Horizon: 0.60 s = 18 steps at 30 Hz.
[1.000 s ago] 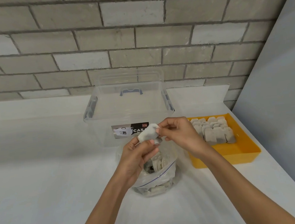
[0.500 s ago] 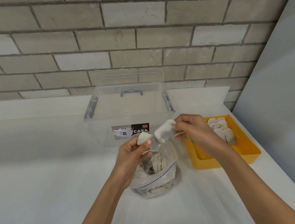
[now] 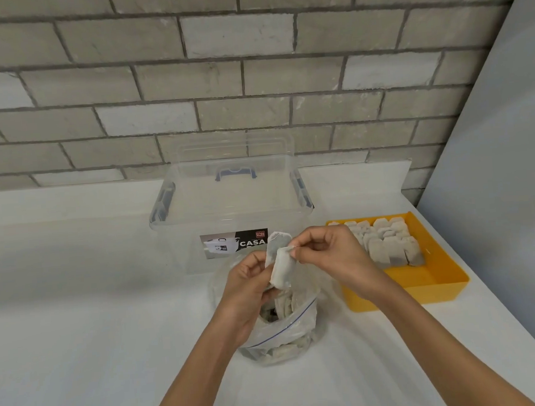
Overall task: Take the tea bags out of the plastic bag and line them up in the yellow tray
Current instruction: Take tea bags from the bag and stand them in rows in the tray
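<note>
**Wall** [image 3: 250, 76]: grey brick, across the whole far side.

**Worktop** [image 3: 79, 345]: white, running from the near edge to the wall. It carries everything below.

**Panel** [image 3: 496, 152]: plain grey, upright along the right side of the worktop.

**Box** [image 3: 228, 206]: clear plastic with its lid on, at far centre against the wall. It has a blue-grey handle [image 3: 237, 173] on top and a printed label [image 3: 235, 243] on the near face.

**Tray** [image 3: 408, 296]: yellow and shallow, to the right of the box and just right of the bag. Its near part is bare.

**Bag** [image 3: 289, 332]: clear plastic zip type, at centre just near the box. It stands with its mouth open upward and is part filled with more pale sachets.

**Left hand** [image 3: 247, 287]: over the bag mouth, fingers curled, gripping the lower part of the held tea bags.

**Right hand** [image 3: 334, 255]: between the bag and the tray, raised. Its thumb and forefinger pinch the top of the nearer held sachet, and the other fingers are curled.

**Tea bags** [image 3: 387, 241]: beige, lined up in overlapping rows that fill the far part of the tray.

**Held tea bags** [image 3: 282, 269]: two of them, upright and touching, above the bag mouth in front of the box label. Both hands hold them.
</note>
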{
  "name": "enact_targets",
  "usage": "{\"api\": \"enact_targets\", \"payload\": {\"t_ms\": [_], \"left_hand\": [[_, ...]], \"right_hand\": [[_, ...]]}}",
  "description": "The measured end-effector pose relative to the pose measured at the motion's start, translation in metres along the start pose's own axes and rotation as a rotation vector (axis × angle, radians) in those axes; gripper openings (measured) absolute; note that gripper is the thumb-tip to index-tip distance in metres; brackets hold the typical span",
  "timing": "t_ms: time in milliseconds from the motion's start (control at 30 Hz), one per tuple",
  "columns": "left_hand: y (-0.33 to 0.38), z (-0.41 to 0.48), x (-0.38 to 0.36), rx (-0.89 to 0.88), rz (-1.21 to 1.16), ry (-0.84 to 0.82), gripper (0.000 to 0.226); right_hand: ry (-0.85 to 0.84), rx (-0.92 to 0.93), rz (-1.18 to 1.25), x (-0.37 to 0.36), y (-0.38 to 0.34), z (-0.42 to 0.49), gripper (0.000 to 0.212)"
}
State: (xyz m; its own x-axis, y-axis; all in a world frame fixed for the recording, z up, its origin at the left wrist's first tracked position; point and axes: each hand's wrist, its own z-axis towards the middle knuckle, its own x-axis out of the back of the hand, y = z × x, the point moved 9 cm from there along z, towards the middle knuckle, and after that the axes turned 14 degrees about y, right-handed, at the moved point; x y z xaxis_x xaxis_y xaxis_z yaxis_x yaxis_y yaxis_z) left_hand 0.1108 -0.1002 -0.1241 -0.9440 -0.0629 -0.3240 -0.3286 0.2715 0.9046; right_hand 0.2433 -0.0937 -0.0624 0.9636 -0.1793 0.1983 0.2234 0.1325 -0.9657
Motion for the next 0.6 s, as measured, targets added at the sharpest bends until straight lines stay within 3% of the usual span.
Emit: {"api": "enact_targets", "payload": {"t_ms": [167, 367, 600], "left_hand": [[0.036, 0.001, -0.007, -0.134, 0.177, -0.170, 0.032], [0.084, 0.005, -0.023, -0.455, 0.410, -0.145, 0.014], [0.098, 0.021, -0.037, -0.548, 0.559, -0.078, 0.008]], "right_hand": [[-0.019, 0.156, -0.120, 0.007, -0.017, 0.002, 0.015], [-0.099, 0.347, -0.261, 0.007, -0.040, 0.000, 0.013], [0.033, 0.260, -0.335, 0.039, -0.038, 0.021, 0.011]]}}
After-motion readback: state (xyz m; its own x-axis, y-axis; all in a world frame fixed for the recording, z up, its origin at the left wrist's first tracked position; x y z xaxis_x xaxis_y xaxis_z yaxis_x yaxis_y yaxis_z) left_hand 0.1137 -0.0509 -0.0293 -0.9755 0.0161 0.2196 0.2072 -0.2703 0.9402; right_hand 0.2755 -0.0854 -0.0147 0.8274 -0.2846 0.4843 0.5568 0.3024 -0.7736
